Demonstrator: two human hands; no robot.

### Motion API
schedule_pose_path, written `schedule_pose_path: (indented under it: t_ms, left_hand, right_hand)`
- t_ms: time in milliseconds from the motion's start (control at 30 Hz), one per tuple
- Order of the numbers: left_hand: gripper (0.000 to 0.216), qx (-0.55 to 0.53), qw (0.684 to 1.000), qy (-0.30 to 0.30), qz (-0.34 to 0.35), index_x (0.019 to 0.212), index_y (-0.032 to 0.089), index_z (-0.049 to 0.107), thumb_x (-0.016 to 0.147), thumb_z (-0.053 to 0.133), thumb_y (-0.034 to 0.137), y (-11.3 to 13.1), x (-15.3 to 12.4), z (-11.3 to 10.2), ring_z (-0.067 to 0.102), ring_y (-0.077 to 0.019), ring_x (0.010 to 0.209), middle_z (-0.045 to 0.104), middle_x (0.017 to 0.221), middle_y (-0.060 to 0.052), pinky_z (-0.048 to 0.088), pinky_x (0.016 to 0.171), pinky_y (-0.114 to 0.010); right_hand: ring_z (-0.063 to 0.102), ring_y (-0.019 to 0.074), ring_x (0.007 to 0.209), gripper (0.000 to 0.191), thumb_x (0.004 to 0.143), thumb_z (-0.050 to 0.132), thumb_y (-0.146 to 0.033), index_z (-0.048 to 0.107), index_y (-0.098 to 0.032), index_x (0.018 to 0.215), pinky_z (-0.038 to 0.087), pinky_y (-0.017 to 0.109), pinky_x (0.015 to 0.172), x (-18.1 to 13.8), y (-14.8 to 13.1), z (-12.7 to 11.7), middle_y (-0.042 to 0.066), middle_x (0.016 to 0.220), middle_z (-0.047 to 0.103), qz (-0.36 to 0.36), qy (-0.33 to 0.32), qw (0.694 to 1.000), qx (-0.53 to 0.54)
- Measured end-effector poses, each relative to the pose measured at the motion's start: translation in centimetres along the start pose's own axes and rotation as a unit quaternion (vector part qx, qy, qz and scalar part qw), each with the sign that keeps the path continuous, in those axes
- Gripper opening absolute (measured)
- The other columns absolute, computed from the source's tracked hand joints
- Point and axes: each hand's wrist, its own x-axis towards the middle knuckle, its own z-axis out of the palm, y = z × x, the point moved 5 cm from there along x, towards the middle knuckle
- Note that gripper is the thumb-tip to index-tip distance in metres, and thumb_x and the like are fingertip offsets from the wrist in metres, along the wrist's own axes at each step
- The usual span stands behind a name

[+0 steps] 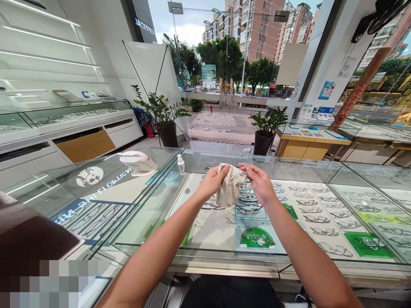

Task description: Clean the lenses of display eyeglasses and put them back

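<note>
My left hand (213, 182) is closed on a crumpled cream cleaning cloth (228, 194), which hangs down above the glass counter. Close beside it, my right hand (260, 184) pinches what looks like thin-framed eyeglasses (245, 164) at the cloth's upper right edge. Most of the eyeglasses is hidden by the cloth and fingers. Below both hands, rows of eyeglass frames (248, 205) lie inside the glass display case (212, 252). A small white spray bottle (181, 165) stands on the counter, left of my left hand.
A white handled device (138, 162) sits on the left counter. At the lower left a dark brown object (35, 231) juts into view. Two potted plants (167, 134) (263, 141) stand beyond the counter. More display counters line the left wall and the right side.
</note>
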Motion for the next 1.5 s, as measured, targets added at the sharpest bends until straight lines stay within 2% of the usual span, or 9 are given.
schedule_pose_path:
  t_ms: [133,333,400,567,767,1067,1267,1500]
  left_hand:
    - [0.063,-0.037,0.998,0.051,-0.020,0.079,0.014,0.062,0.082,0.068,0.077,-0.1,0.4,-1.5,0.047,-0.0116,0.061,0.059,0.067,0.000,0.038,0.060,-0.024]
    - [0.064,-0.060,0.996,0.049,-0.038,0.085,0.014,0.066,0.082,0.068,0.078,-0.2,0.5,-1.9,0.053,-0.0132,0.062,0.065,0.071,-0.002,0.041,0.059,-0.024]
    - [0.065,-0.064,0.996,0.039,-0.038,0.084,0.014,0.065,0.081,0.068,0.078,-0.1,0.4,-1.7,0.054,-0.0136,0.062,0.064,0.070,-0.002,0.042,0.060,-0.024]
    - [0.062,-0.076,0.997,0.013,-0.025,0.080,0.014,0.064,0.082,0.070,0.076,0.5,0.1,-1.1,0.052,-0.0124,0.062,0.062,0.068,-0.001,0.041,0.061,-0.024]
    - [0.061,-0.077,0.997,-0.005,-0.030,0.079,0.014,0.063,0.083,0.071,0.074,0.4,0.0,-0.6,0.050,-0.0108,0.059,0.062,0.067,-0.001,0.039,0.058,-0.023]
    - [0.054,-0.105,0.993,-0.021,-0.056,0.075,0.015,0.062,0.087,0.070,0.067,-0.3,-0.2,0.2,0.054,-0.0126,0.056,0.063,0.060,-0.001,0.040,0.057,-0.024]
    - [0.054,-0.115,0.991,0.021,-0.059,0.076,0.015,0.062,0.082,0.075,0.067,-0.5,-0.1,0.0,0.051,-0.0118,0.054,0.062,0.061,0.000,0.038,0.055,-0.024]
    - [0.051,-0.099,0.994,0.009,-0.045,0.075,0.015,0.062,0.081,0.079,0.063,-0.1,-0.3,0.2,0.052,-0.0114,0.054,0.062,0.060,0.000,0.040,0.057,-0.024]
  right_hand:
    - [0.055,0.0302,0.138,0.026,0.088,0.077,-0.052,0.083,-0.027,0.091,0.042,0.043,0.115,0.0,-0.6,0.1,0.007,0.130,0.072,-0.020,-0.026,0.998,-0.045]
    - [0.044,0.0294,0.147,0.025,0.091,0.074,-0.052,0.084,-0.029,0.093,0.037,0.041,0.118,-0.4,0.0,0.9,0.006,0.144,0.061,0.003,-0.101,0.991,-0.090]
    - [0.046,0.0291,0.144,0.027,0.091,0.074,-0.053,0.084,-0.028,0.093,0.036,0.040,0.118,-0.4,0.3,1.1,0.007,0.139,0.062,0.008,-0.110,0.988,-0.107]
    - [0.059,0.0267,0.116,0.032,0.087,0.076,-0.058,0.085,-0.028,0.092,0.043,0.041,0.109,-0.5,0.8,1.3,0.007,0.110,0.067,0.020,-0.114,0.983,-0.141]
    - [0.061,0.0277,0.116,0.030,0.087,0.076,-0.056,0.086,-0.029,0.095,0.044,0.042,0.109,-0.6,1.6,1.5,0.007,0.105,0.072,0.051,-0.145,0.978,-0.137]
    - [0.057,0.0274,0.126,0.028,0.086,0.077,-0.054,0.086,-0.027,0.088,0.045,0.039,0.110,-0.7,1.5,1.8,0.005,0.130,0.066,0.040,-0.163,0.978,-0.128]
    - [0.060,0.0279,0.120,0.032,0.083,0.077,-0.056,0.085,-0.026,0.081,0.047,0.040,0.107,-0.7,0.8,2.0,0.007,0.126,0.066,0.043,-0.145,0.981,-0.124]
    - [0.059,0.0280,0.121,0.032,0.083,0.077,-0.056,0.084,-0.025,0.078,0.047,0.039,0.107,-0.7,0.7,2.1,0.006,0.125,0.066,0.031,-0.136,0.983,-0.123]
